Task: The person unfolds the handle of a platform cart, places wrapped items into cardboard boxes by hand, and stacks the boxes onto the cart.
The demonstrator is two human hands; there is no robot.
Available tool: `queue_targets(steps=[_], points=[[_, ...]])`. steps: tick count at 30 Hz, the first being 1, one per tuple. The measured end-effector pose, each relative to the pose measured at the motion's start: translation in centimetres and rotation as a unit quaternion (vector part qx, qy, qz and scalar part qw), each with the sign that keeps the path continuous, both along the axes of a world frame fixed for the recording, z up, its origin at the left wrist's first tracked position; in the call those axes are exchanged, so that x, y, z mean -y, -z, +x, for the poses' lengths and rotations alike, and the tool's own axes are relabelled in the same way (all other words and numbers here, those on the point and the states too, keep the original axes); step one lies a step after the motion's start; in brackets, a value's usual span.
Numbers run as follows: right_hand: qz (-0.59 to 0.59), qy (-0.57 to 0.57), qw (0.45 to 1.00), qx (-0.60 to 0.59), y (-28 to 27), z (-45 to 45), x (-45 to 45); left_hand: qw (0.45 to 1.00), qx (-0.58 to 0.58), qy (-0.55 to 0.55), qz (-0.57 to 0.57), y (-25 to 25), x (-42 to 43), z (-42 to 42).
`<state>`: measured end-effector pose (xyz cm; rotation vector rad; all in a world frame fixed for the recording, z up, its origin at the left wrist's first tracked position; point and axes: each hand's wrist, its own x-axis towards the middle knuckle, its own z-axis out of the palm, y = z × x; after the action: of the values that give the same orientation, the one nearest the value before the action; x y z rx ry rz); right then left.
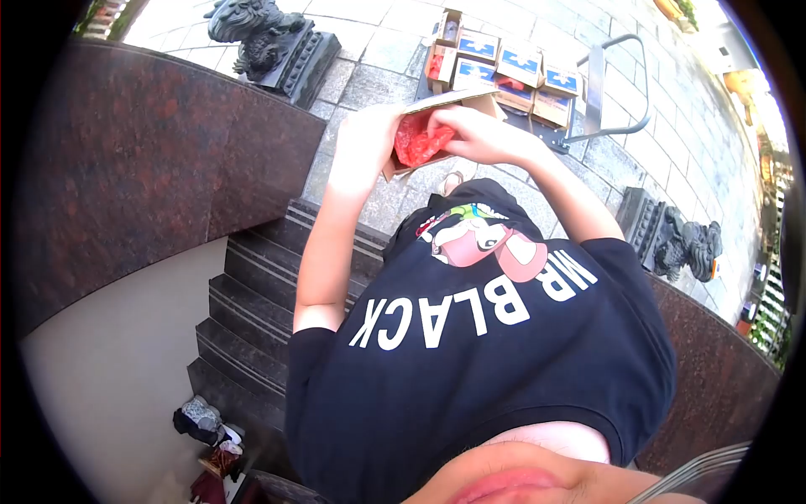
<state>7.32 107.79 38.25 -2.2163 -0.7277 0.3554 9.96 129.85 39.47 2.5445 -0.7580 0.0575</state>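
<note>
My left hand (369, 130) is closed on the left side of an open cardboard box (457, 98), held up in front of my body. Crumpled red plastic bag (417, 144) material fills the inside of the box. Over the box's right side comes my right hand (467, 132), its fingers bent in and gripping the red plastic; part of them is hidden by it. What lies inside the bag is hidden.
Beyond the box, a flat hand cart (598, 92) with a metal handle carries several blue-and-tan boxes (518, 60). Dark stone beast statues stand at left (273, 46) and right (684, 244). Dark steps (252, 294) descend beside a granite wall (151, 160); shoes (222, 458) lie below.
</note>
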Motion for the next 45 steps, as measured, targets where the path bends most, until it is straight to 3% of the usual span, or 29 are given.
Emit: queue_targets(steps=[5, 8, 9, 10, 11, 13, 14, 15, 19, 21, 23, 24, 25, 27, 28, 29, 31, 32, 34, 35, 37, 41, 42, 45], points=[[0.008, 0.072, 0.997, 0.013, -1.0, 5.4, 5.5, 0.999, 0.0, 0.033, 0.009, -3.7, 5.1, 7.2], [-0.037, 0.09, 0.995, -0.009, -0.1, 8.8, 6.8, 0.997, 0.001, 0.08, 0.023, -3.2, 9.7, 10.0], [-0.02, 0.092, 0.995, -0.013, 0.2, 9.5, 7.1, 0.994, -0.005, 0.11, 0.024, -2.6, 11.0, 10.7], [-0.001, 0.083, 0.992, -0.093, 0.6, 10.4, 7.1, 0.991, -0.001, 0.135, 0.013, -1.2, 12.2, 11.5], [-0.092, 0.087, 0.989, -0.081, 0.6, 10.7, 7.4, 0.99, 0.004, 0.139, -0.029, 0.0, 13.2, 11.9], [-0.05, 0.088, 0.99, -0.101, 1.3, 11.0, 8.5, 0.991, -0.02, 0.129, -0.035, 1.0, 14.6, 13.2], [-0.028, 0.095, 0.993, -0.067, 1.3, 11.0, 9.1, 0.989, -0.025, 0.141, -0.036, 1.6, 14.9, 14.0], [0.041, 0.121, 0.991, 0.044, 2.0, 10.6, 9.8, 0.99, -0.056, 0.13, -0.03, 2.3, 14.8, 15.1], [0.083, 0.197, 0.976, 0.034, 1.4, 12.0, 14.2, 0.991, -0.061, 0.114, -0.034, 7.8, 14.2, 19.8], [0.1, 0.387, 0.915, -0.053, 3.1, 12.9, 16.1, 0.991, -0.081, 0.111, -0.004, 9.0, 14.5, 22.1], [0.199, 0.507, 0.831, -0.112, 7.2, 14.8, 17.7, 0.991, -0.063, 0.122, 0.003, 10.9, 14.2, 24.3], [0.159, 0.564, 0.782, -0.213, 9.0, 15.5, 18.6, 0.988, -0.066, 0.136, 0.0, 12.3, 14.0, 25.7], [0.156, 0.574, 0.779, -0.2, 9.1, 16.8, 18.9, 0.987, -0.059, 0.148, -0.01, 13.5, 14.3, 27.3], [0.251, 0.561, 0.652, -0.444, 9.5, 18.7, 18.7, 0.986, -0.042, 0.158, -0.013, 15.7, 14.3, 29.4], [0.304, 0.534, 0.633, -0.471, 10.2, 19.6, 18.2, 0.984, -0.065, 0.165, 0.008, 16.3, 14.4, 30.4], [0.377, 0.541, 0.564, -0.498, 11.8, 20.7, 17.4, 0.983, -0.067, 0.17, 0.003, 17.0, 14.7, 31.3], [0.488, 0.529, 0.467, -0.514, 16.4, 22.3, 16.5, 0.974, -0.062, 0.218, 0.008, 18.5, 15.5, 33.2], [0.489, 0.532, 0.464, -0.513, 18.7, 23.1, 16.4, 0.968, -0.063, 0.242, 0.017, 19.7, 15.9, 34.1], [0.574, 0.519, 0.377, -0.508, 22.6, 24.2, 15.7, 0.958, -0.075, 0.275, 0.026, 21.7, 16.5, 35.4], [0.576, 0.521, 0.374, -0.506, 24.1, 25.0, 15.6, 0.95, -0.078, 0.303, 0.03, 22.8, 17.2, 36.3], [0.586, 0.597, 0.305, -0.455, 27.2, 26.3, 15.3, 0.941, -0.078, 0.33, 0.026, 25.8, 18.2, 37.5], [0.632, 0.606, 0.273, -0.398, 37.2, 27.6, 16.5, 0.92, -0.134, 0.365, 0.045, 31.5, 20.1, 38.8], [0.641, 0.607, 0.242, -0.403, 37.9, 28.3, 17.0, 0.917, -0.139, 0.367, 0.063, 32.6, 20.4, 39.5], [0.675, 0.583, 0.234, -0.387, 40.9, 30.1, 18.0, 0.904, -0.207, 0.357, 0.11, 35.6, 20.9, 40.5]])
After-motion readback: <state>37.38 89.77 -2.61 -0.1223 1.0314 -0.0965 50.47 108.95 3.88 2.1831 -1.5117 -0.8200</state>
